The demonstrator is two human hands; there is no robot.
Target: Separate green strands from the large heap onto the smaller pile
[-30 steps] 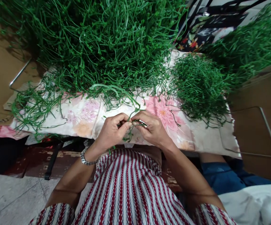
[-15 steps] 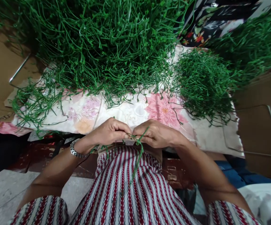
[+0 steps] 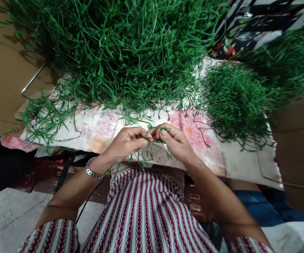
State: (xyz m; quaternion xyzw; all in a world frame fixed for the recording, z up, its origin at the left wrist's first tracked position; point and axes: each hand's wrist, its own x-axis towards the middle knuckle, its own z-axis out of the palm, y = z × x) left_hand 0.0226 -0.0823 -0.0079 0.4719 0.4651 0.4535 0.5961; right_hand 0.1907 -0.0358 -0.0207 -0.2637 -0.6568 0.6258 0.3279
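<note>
Moving up since the earlier frame, my left hand (image 3: 127, 143) and right hand (image 3: 175, 142) are hovering on the near side of the big green pile (image 3: 131, 52), fingers pinching thin strands (image 3: 149, 127). These are seemingly only partly worked; plenty is remaining in the pile, with 1 smaller heap (image 3: 236, 96) lying to its right.

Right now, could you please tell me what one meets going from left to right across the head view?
Left brown cardboard panel, loose tangle of thin green stems, silver metal-link wristband, bare left hand, bare right hand, bushy pile of green stems, right brown cardboard panel.
</note>
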